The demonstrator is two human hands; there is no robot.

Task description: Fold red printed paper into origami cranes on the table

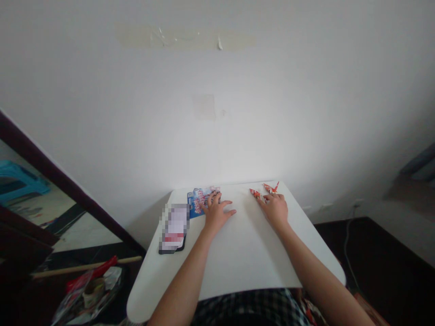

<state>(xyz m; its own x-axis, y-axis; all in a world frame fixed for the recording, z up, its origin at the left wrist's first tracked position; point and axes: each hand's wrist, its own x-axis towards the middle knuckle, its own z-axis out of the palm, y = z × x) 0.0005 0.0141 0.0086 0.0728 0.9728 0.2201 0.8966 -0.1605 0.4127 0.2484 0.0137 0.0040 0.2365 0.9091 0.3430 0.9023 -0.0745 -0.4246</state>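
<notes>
My left hand (217, 212) has its fingers spread over the right part of a blue and pink printed leaflet (197, 210); thumb and index finger reach past it over the white table. Nothing shows in its grasp. Towards the right, my right hand (277, 210) has its fingers closed at the near end of an orange-red patterned folded paper piece (256, 194), whose pointed tip faces left. Just beyond those fingers sits a second folded paper figure (272, 187), similar in colour, with pointed ends like a paper crane. My fingers partly hide both pieces.
A phone (174, 228), its screen blurred out, lies left of the leaflet on the white table (244, 253). The wall (238, 145) meets the table's far edge. On the floor at left are a bag of rubbish (93, 292) and a wooden stick (129, 260).
</notes>
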